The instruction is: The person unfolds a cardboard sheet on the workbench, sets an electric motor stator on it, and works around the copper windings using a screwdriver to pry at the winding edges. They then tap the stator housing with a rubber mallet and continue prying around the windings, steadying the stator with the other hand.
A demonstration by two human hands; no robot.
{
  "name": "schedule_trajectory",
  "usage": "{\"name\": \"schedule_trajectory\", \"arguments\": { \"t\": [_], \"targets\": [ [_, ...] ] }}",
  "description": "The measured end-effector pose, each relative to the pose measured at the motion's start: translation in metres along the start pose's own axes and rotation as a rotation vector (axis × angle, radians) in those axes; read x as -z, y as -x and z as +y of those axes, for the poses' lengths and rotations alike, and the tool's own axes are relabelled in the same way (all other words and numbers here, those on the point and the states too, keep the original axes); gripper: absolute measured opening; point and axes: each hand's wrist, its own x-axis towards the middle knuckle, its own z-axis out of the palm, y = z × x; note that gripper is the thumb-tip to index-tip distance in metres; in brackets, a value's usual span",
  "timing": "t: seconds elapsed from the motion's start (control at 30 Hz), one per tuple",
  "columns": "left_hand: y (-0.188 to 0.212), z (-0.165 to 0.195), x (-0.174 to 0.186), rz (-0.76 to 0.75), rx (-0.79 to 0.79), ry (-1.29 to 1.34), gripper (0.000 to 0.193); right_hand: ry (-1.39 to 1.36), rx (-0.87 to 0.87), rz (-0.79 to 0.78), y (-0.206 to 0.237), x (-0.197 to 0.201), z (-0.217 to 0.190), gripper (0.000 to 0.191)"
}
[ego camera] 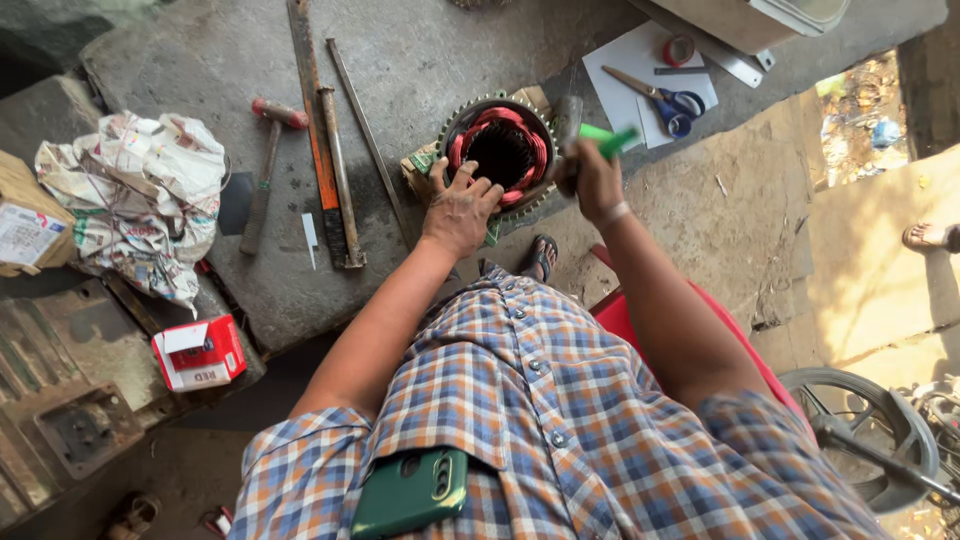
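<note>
On the grey stone slab point(420, 60), near its front edge, sits a ring-shaped motor stator point(500, 150) with red-insulated copper windings around a dark central bore and a toothed metal rim outside. Left hand point(458, 212) rests spread on the near rim, fingers curled over the edge onto the windings, steadying the part. Right hand point(592, 180) is closed around a green-handled tool point(608, 140) held just beside the stator's right side; the working tip cannot be made out. Judged from its laminated steel core, the stator is heavy and rigid; the windings are the fragile portion, since their insulation scratches readily. Grip at the outer metal rim, not the coils. Elsewhere on the slab lie a hammer point(266, 170), long flat bars point(325, 140), scissors point(660, 98) on white paper point(640, 60), and crumpled newspaper point(140, 200)
</note>
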Motion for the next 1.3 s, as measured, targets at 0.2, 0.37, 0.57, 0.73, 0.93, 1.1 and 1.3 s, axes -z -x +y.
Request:
{"name": "schedule_trajectory", "arguments": {
  "t": [0.2,0.37,0.57,0.73,0.93,1.1,1.3],
  "targets": [
    [-0.001,0.003,0.004,-0.085,-0.006,0.044,0.031,0.016,0.059,-0.138,0.023,0.005,-0.019,0.03],
    [-0.003,-0.003,0.0,-0.131,0.039,0.188,0.03,0.408,0.236,-0.193,0.073,-0.041,-0.026,0.021],
    [-0.001,-0.023,-0.009,-0.17,-0.044,0.142,0.031,0.915,0.615,-0.398,0.06,-0.12,-0.067,0.018],
    [0.002,-0.027,0.002,-0.035,-0.045,0.291,0.037,1.126,0.86,-0.475,0.028,-0.133,-0.083,0.021],
    [0.021,-0.034,0.026,0.185,-0.063,0.285,0.052,1.095,0.19,-0.255,0.006,-0.145,-0.072,0.023],
    [0.082,-0.062,0.028,0.194,0.194,0.486,0.039,0.77,0.226,-0.169,0.067,-0.115,-0.092,0.02],
    [0.075,-0.069,0.019,0.14,0.086,0.53,0.029,0.603,0.253,-0.005,0.151,-0.094,-0.058,0.019]
  ]
}}
